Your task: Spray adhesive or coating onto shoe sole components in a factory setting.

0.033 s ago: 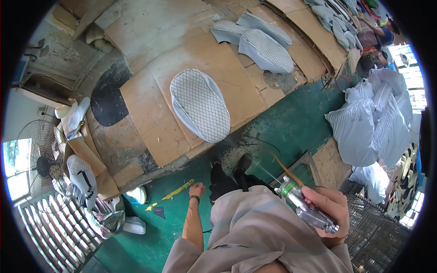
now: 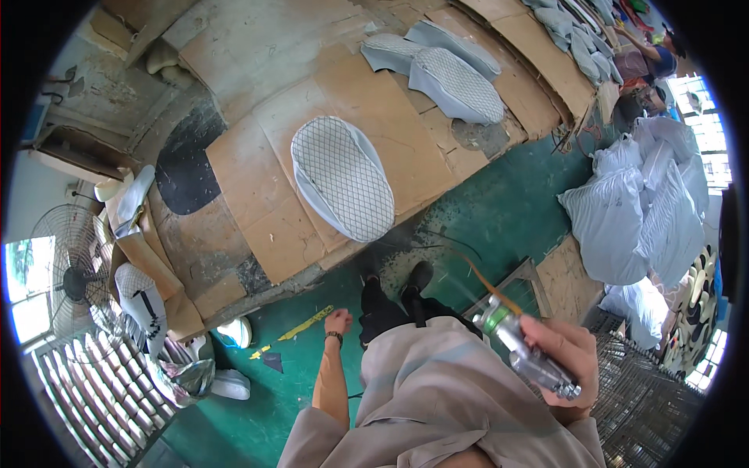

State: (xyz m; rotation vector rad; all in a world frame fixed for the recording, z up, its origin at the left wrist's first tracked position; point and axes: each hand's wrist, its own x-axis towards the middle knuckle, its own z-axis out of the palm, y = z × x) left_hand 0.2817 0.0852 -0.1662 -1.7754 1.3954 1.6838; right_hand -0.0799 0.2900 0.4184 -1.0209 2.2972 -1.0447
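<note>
Grasping metal spray gun (image 2: 524, 355) w/ my R hand (image 2: 571, 360), 3 o'clock; my L hand (image 2: 338, 321), 10 o'clock, grip: can't tell. Quilted pad (image 2: 343, 178) on cardboard (image 2: 417, 160), approx. 11 o'clock.

Open cardboard (image 2: 417, 152) separates the lone quilted piece (image 2: 343, 179) from three clustered pieces (image 2: 456, 84) blocking passage farther right.

A silver spray gun (image 2: 513, 342) with a green band (image 2: 494, 318) behind its nozzle (image 2: 483, 310) is held tilted at near right. The nozzle faces the far left
</note>
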